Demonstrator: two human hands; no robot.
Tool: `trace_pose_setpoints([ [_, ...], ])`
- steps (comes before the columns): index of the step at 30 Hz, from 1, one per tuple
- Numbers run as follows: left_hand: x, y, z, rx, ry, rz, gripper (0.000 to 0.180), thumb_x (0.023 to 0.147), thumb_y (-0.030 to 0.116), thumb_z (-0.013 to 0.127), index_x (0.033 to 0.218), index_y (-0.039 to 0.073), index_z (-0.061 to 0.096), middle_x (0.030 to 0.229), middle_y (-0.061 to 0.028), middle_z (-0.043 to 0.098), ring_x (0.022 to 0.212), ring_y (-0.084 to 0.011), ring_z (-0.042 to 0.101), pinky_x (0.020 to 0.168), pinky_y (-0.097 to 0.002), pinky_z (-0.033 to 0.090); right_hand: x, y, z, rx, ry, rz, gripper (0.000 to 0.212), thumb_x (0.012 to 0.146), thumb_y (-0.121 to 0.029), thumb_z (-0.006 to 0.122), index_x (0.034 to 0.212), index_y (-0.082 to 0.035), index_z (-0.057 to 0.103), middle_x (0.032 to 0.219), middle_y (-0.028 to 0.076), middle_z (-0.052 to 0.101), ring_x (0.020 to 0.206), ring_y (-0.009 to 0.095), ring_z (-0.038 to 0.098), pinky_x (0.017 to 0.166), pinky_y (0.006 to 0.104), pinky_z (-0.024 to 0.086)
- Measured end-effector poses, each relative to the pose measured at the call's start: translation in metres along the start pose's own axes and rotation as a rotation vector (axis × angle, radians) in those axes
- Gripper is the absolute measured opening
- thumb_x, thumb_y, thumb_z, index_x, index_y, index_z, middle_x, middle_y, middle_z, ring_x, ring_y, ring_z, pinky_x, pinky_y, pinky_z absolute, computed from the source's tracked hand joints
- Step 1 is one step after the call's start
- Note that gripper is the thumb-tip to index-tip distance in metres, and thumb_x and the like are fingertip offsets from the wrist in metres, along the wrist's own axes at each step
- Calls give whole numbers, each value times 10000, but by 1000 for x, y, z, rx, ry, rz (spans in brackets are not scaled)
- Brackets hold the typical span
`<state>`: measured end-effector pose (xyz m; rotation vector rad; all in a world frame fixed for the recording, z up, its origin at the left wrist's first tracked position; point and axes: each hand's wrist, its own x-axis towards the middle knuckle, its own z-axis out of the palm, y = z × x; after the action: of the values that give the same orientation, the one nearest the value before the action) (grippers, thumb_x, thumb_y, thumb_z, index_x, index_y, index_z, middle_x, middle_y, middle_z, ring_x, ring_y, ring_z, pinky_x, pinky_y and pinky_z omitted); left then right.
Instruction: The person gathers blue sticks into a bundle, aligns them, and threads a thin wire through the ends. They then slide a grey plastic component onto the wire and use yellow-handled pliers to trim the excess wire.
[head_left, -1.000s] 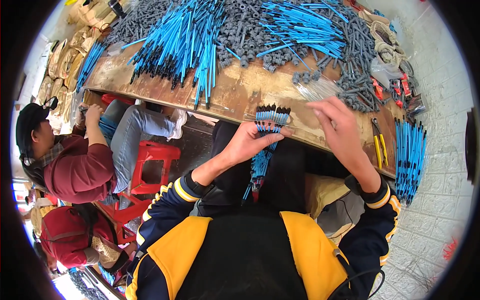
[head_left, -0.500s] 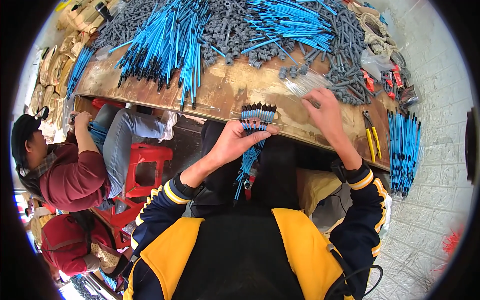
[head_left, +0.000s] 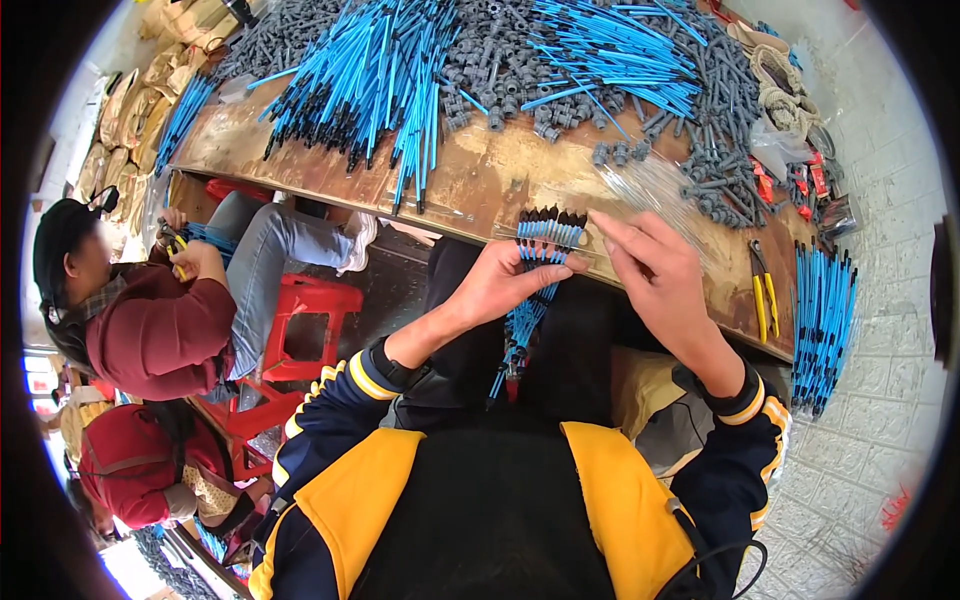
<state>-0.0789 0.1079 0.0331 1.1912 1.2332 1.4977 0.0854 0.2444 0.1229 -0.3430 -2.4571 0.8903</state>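
Observation:
My left hand (head_left: 505,283) is closed round a fanned bundle of thin blue tubes (head_left: 528,318) with black tips. The thumb presses across the front, and the tips stand in a row above the fingers. The tubes' lower ends hang over my lap, by the table edge. Just right of the tips is my right hand (head_left: 662,280), its index finger reaching toward them and the other fingers curled. Whatever it pinches is too fine to make out. Behind it, thin clear strands (head_left: 652,190) lie spread on the wooden table (head_left: 490,165).
Heaps of blue tubes (head_left: 365,75) and grey plastic fittings (head_left: 490,60) cover the far table. Yellow-handled pliers (head_left: 765,290) lie at the right, beside another blue tube stack (head_left: 823,330). At left, a seated person (head_left: 160,320) holds pliers near a red stool (head_left: 310,320).
My right hand has moved from the clear strands down and left to the bundle's tips. My left hand keeps its hold. The view has shifted slightly. Pliers now show in the left person's hands.

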Motion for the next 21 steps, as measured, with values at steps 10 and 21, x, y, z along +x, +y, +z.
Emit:
trace_pose_setpoints([
  [10, 1, 1, -3, -3, -29, 10, 162, 958, -1, 591, 1086, -24, 687, 1110, -123, 714, 1112, -197, 649, 966, -321, 513, 9, 1, -2, 5, 0, -79, 268, 903, 34, 611, 1153, -31, 684, 872, 107, 586, 735, 220, 555, 651, 312, 440],
  [21, 1, 5, -5, 39, -58, 27, 173, 959, 11, 596, 1096, -27, 695, 1128, -116, 710, 1104, -195, 651, 976, -324, 502, 20, -10, -17, -629, 6, -509, 228, 863, 6, 654, 1084, -32, 698, 905, 100, 626, 803, 258, 605, 691, 336, 479],
])
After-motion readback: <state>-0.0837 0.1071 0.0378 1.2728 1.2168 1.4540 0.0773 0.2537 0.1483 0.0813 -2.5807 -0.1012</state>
